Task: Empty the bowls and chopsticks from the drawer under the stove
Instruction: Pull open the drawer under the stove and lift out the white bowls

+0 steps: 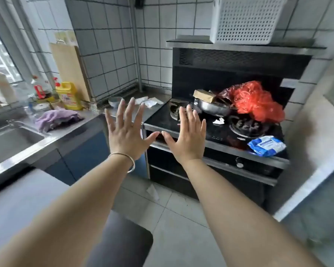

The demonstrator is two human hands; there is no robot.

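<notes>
The black stove [199, 126] stands ahead and to the right, with two burners on its glass top. Beneath it are dark drawer fronts [210, 176] with long silver handles, both closed. No bowls or chopsticks from inside show. My left hand [126, 132] is raised in the air with fingers spread, a silver bangle on its wrist, in front of the counter's corner. My right hand [186, 139] is raised beside it, fingers spread, in front of the stove's front left edge. Neither hand holds anything.
A steel pan [214, 108], a red plastic bag [256, 101] and a blue wipes pack [266, 146] sit on the stove. A small bowl [115, 101], yellow bottle [69, 96], purple cloth [56, 118] and sink [12, 139] lie left. A white basket [245, 20] tops the hood.
</notes>
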